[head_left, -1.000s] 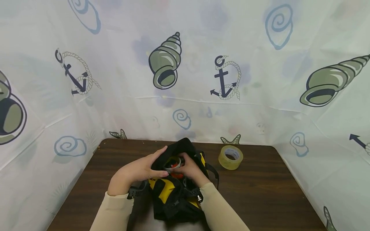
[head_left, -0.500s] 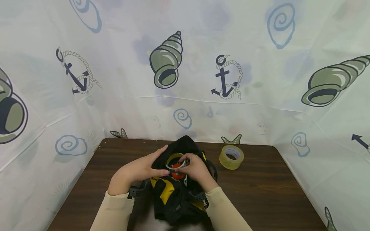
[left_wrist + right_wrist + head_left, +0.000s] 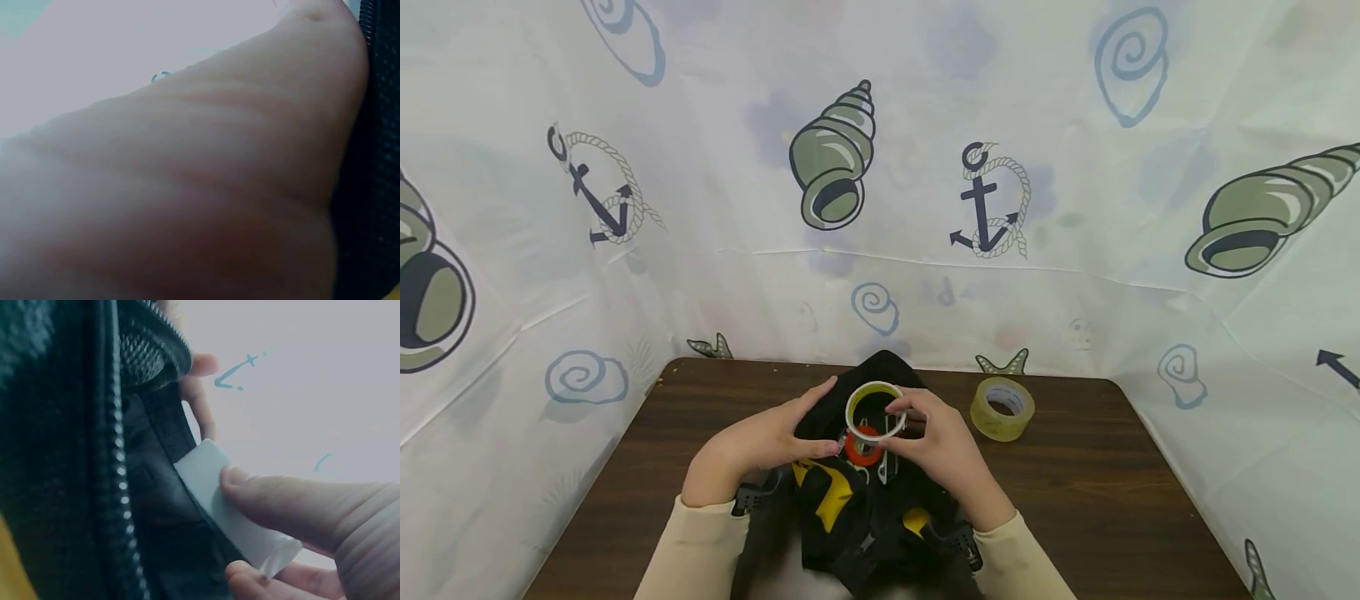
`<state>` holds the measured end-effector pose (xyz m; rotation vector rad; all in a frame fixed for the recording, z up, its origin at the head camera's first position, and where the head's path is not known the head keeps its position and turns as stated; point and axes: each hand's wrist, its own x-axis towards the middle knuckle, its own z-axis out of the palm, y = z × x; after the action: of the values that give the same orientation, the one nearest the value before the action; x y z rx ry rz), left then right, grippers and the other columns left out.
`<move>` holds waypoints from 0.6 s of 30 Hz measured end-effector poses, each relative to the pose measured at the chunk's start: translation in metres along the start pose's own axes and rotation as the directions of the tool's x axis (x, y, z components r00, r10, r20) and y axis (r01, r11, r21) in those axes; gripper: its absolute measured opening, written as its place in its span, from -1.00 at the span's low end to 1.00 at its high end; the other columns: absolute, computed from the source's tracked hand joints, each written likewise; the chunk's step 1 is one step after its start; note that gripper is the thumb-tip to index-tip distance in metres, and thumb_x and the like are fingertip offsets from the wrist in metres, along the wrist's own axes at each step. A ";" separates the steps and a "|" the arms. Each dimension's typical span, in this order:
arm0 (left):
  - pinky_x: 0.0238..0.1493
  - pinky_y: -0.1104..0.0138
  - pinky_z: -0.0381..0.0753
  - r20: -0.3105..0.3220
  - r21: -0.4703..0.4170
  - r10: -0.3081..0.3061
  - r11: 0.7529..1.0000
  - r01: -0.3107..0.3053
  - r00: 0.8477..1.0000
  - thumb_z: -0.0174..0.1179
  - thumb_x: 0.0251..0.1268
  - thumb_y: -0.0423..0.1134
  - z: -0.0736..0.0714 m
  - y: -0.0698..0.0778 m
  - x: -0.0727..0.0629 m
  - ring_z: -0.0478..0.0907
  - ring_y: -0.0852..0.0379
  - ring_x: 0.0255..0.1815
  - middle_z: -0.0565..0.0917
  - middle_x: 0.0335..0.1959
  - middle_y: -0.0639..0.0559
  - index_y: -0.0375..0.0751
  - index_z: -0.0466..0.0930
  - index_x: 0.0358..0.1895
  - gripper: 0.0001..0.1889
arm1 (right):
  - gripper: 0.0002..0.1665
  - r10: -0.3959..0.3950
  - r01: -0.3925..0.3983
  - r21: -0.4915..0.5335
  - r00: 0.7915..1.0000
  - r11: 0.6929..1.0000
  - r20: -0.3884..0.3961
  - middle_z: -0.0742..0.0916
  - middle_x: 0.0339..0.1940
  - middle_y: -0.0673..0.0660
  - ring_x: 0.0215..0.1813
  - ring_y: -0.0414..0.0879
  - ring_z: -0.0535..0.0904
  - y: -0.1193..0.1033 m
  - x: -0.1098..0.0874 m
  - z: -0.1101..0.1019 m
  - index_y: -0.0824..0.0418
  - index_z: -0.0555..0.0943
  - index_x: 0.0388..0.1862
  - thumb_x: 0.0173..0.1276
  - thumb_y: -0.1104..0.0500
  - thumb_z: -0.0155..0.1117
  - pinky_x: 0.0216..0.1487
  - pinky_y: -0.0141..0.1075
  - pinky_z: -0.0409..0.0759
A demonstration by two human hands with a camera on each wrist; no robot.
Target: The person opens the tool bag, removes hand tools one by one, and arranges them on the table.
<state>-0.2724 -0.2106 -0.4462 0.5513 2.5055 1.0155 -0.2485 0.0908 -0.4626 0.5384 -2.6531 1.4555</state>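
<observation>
The head view looks from above and behind both hands, facing forward and down over the worktop (image 3: 1075, 483) to the printed sheet (image 3: 910, 192) beyond them, far enough back to hold both. The left wrist view sits so close that the left grip (image 3: 760, 437) nearly fills it. The right wrist view looks closely past the right grip's (image 3: 940, 433) thumb along a white ring (image 3: 209, 478). Head and right wrist views share that ring and the black bag (image 3: 895, 542) beside the right grip.
</observation>
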 end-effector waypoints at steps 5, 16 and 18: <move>0.58 -0.38 0.35 0.007 -0.013 0.000 1.000 0.000 1.000 0.37 0.41 0.36 0.000 0.000 0.000 0.29 -0.32 0.72 0.15 0.81 -0.14 0.41 -0.21 0.83 0.12 | -0.48 -0.042 0.043 0.008 0.996 0.999 -0.074 0.62 0.54 -0.07 0.36 -0.03 0.74 -0.003 -0.014 -0.010 -0.12 0.76 0.15 0.24 0.11 0.75 0.33 -0.18 0.75; 0.60 -0.42 0.27 0.010 -0.020 -0.014 1.000 0.014 1.000 0.38 0.39 0.37 0.001 0.000 0.000 0.19 -0.36 0.76 0.10 0.83 -0.12 0.47 -0.20 0.82 0.12 | -0.39 -0.121 0.119 -0.020 0.963 0.993 -0.240 0.57 0.62 -0.06 0.45 -0.01 0.67 0.024 -0.030 -0.036 -0.01 0.74 0.29 0.26 0.18 0.72 0.34 -0.16 0.72; 0.60 -0.43 0.26 0.010 -0.025 -0.016 1.000 0.016 1.000 0.38 0.40 0.36 0.001 0.000 0.000 0.18 -0.35 0.77 0.09 0.83 -0.11 0.49 -0.20 0.81 0.11 | -0.38 -0.116 0.114 -0.023 0.955 0.993 -0.272 0.55 0.64 -0.05 0.48 0.00 0.64 0.031 -0.032 -0.042 -0.03 0.73 0.30 0.27 0.18 0.72 0.36 -0.22 0.71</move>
<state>-0.2717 -0.2103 -0.4468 0.5265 2.4809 1.0344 -0.2332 0.1496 -0.4721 0.4465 -2.3725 1.3764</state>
